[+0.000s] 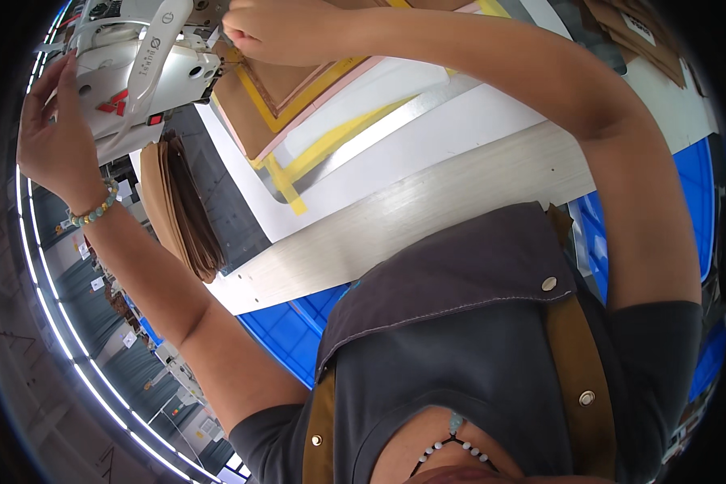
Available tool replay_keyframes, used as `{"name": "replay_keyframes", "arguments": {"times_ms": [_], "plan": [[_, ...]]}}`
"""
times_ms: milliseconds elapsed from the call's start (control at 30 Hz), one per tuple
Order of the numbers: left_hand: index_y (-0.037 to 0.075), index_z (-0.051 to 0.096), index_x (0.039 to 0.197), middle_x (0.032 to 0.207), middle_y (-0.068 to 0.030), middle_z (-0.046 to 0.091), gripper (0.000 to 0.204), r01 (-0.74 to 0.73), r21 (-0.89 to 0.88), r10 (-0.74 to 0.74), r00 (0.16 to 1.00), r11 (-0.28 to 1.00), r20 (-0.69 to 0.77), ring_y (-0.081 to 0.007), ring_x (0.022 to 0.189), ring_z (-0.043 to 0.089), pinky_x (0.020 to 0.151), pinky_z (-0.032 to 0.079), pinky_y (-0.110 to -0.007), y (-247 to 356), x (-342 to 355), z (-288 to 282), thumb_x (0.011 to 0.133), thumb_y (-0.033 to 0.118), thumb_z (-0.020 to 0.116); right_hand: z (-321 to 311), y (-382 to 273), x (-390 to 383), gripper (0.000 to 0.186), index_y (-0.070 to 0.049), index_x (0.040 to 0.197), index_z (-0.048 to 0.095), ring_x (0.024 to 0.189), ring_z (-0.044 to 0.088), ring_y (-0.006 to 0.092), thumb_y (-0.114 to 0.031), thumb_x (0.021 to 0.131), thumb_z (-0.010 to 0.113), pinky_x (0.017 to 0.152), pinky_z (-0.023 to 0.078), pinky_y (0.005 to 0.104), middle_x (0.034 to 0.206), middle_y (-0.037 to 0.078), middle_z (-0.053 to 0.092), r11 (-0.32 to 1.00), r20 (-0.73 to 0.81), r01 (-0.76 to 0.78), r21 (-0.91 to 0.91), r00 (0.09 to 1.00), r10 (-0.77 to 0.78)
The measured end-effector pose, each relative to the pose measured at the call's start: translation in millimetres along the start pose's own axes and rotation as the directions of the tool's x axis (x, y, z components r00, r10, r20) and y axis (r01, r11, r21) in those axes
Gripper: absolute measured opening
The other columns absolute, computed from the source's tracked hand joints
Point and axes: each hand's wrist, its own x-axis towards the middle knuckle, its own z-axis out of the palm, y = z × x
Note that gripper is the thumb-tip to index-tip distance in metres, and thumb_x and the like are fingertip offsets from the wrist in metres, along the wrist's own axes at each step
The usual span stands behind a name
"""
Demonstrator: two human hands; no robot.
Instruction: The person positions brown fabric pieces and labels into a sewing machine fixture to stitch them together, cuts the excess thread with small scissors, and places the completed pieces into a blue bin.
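A white sewing machine (109,93) with a red mark on its side stands at the upper left. My left hand (60,133), with a beaded bracelet at its wrist, is raised against the machine's left side. Its fingertips come together near the machine's top edge; whatever they pinch is too small to make out. My right hand (270,32) has its fingers curled closed beside the needle area, and what they may hold is hidden. Below that hand lies a brown panel (258,137) with yellow and pink borders, on a clear template (359,105) edged with yellow tape.
A stack of folded brown pieces (177,206) stands left of the template on the white table (395,189). Blue bins (286,335) sit below the table edge. More brown pieces (633,36) lie at the far right. A white curved lever-like part (157,52) crosses the machine.
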Motion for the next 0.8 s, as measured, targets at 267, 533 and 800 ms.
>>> {"name": "replay_keyframes", "arguments": {"times_ms": [267, 533, 800], "plan": [[0.004, 0.070, 0.115, 0.110, -0.0115, 0.074, 0.026, -0.546, 0.140, 0.525, 0.836, 0.826, 0.158, -0.0297, 0.100, 0.071, 0.084, 0.059, -0.038, 51.2, -86.2, 20.5, 0.090, 0.002, 0.069, -37.3, -1.4, -50.0, 0.013, 0.000, 0.093, 0.064, 0.080, 0.071, 0.0339, -0.013, 0.094, 0.062, 0.066, 0.057, 0.0463, 0.087, 0.014, 0.066, 0.996, 0.306, -0.049, 0.079, 0.952, 0.022], [-0.003, 0.070, 0.110, 0.117, -0.0184, 0.071, 0.027, -0.292, -0.186, 0.336, 0.894, 0.938, 0.297, -0.0355, 0.113, 0.067, 0.092, 0.056, -0.043, 72.0, -151.1, 81.4, 0.083, -0.007, 0.072, -80.6, -11.2, -57.2, 0.011, 0.002, 0.087, 0.066, 0.075, 0.071, 0.0357, -0.006, 0.090, 0.059, 0.068, 0.058, 0.0453, 0.093, 0.016, 0.066, 0.993, 0.490, 0.052, 0.109, 0.866, -0.099], [0.002, 0.074, 0.099, 0.100, -0.0138, 0.074, 0.019, 0.049, -0.515, 0.111, 0.955, 0.856, 0.276, -0.0313, 0.096, 0.072, 0.084, 0.056, -0.038, 93.6, -172.9, 89.3, 0.082, -0.007, 0.076, -120.0, -17.2, -78.2, 0.011, 0.000, 0.091, 0.067, 0.089, 0.070, 0.0331, -0.010, 0.091, 0.060, 0.073, 0.057, 0.0458, 0.095, 0.014, 0.065, 0.988, 0.608, 0.004, 0.153, 0.788, -0.097]]}}
